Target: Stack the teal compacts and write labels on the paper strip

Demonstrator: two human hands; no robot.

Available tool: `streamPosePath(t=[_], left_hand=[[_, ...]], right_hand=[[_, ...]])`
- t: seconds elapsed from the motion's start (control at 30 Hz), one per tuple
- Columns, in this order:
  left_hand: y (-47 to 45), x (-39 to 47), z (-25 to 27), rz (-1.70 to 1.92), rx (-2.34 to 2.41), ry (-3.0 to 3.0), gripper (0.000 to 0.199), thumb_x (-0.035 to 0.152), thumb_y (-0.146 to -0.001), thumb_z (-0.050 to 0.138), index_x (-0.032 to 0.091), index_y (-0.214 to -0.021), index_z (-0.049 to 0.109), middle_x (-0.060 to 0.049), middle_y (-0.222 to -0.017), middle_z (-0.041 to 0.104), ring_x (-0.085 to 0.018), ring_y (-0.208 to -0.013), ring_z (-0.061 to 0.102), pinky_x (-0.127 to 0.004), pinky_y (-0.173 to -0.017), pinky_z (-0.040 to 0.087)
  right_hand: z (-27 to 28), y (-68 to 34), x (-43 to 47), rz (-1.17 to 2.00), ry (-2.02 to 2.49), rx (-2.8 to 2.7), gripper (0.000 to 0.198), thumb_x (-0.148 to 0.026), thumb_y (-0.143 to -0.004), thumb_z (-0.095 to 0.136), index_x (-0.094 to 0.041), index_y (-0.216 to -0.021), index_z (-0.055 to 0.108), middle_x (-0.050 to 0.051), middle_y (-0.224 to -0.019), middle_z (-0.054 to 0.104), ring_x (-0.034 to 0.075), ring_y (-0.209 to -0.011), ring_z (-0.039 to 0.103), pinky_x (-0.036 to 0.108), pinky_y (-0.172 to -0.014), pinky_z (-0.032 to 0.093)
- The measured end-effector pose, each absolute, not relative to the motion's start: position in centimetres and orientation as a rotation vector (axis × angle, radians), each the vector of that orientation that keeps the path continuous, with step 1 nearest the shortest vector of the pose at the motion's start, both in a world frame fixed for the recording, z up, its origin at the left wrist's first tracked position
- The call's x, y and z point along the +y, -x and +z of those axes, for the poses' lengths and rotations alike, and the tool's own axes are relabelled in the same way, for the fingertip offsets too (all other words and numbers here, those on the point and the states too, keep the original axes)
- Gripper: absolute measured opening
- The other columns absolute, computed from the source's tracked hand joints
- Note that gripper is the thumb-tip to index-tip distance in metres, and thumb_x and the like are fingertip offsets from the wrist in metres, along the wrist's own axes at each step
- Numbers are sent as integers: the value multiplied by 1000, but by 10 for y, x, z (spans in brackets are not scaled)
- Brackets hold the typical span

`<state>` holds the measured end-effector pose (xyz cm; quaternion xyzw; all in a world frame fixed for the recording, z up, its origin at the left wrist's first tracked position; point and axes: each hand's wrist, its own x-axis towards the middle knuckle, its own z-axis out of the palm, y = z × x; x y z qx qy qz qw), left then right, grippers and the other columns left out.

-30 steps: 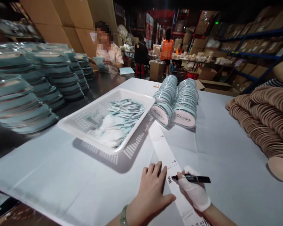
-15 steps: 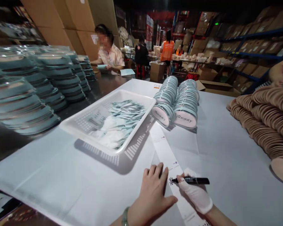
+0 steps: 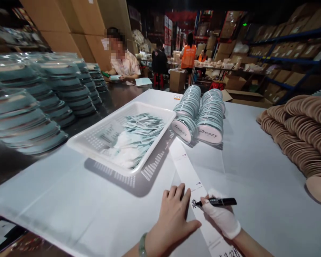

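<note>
My right hand (image 3: 222,216), in a white glove with bare fingertips, is closed around a black marker pen (image 3: 220,202). The pen's tip touches a long white paper strip (image 3: 186,169), beside a dark handwritten character. More black writing shows on the strip at the bottom edge of the view. Bare and with a green bangle at the wrist, my left hand (image 3: 173,216) lies flat with spread fingers. Its fingertips and thumb rest at the strip's left edge, holding nothing.
A white plastic basket (image 3: 139,172) with pale green packets stands left of the strip. Behind it are two rows of round packaged pads (image 3: 210,134). Brown oval pads (image 3: 296,153) are piled at right, wrapped stacks (image 3: 24,121) at left. A person (image 3: 124,64) sits across.
The pen and my right hand have shifted very slightly, and my left hand stays put. At the far right, another person's arm has left the view.
</note>
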<state>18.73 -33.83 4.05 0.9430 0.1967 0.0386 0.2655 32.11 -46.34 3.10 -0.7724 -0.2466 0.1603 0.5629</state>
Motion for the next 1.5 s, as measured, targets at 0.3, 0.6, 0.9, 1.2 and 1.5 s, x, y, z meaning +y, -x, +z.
streamPosePath(t=[0.3,0.6,0.9,1.2,1.5], left_hand=[[-187,-339,44,75,533,-2566,84,71,-69,72,27,-138,53,-12,-150,49,-37,-125,46,-50,-101,39],[-187,-338,43,68,529,-2572,86,71,-70,71,26,-140,52,-12,-151,48,-37,-126,45,-51,-102,38],[-187,-339,44,65,530,-2596,86,72,-69,72,26,-140,51,-11,-150,49,-36,-124,46,-49,-100,39],[-186,-339,45,97,533,-2584,84,68,-70,74,25,-139,54,-10,-150,49,-36,-125,46,-50,-100,40],[-186,-340,36,119,538,-2570,86,69,-69,74,27,-141,53,-10,-152,49,-36,-127,45,-51,-103,38]], right_hand=[[12,-324,-469,468,1760,-440,39,-56,-62,81,-22,-67,62,5,-68,68,23,-64,66,32,-63,59],[18,-325,-470,433,1765,-611,31,-49,-71,77,-22,-67,61,2,-64,65,20,-60,63,29,-62,57],[30,-326,-466,332,1775,-570,40,-54,-71,77,-22,-61,55,0,-60,59,17,-58,59,27,-60,53],[31,-326,-467,363,1761,-581,38,-51,-72,76,-22,-63,54,-1,-60,56,16,-57,54,26,-57,49],[29,-327,-468,444,1765,-488,44,-61,-64,79,-22,-65,60,4,-65,64,21,-62,62,31,-64,54]])
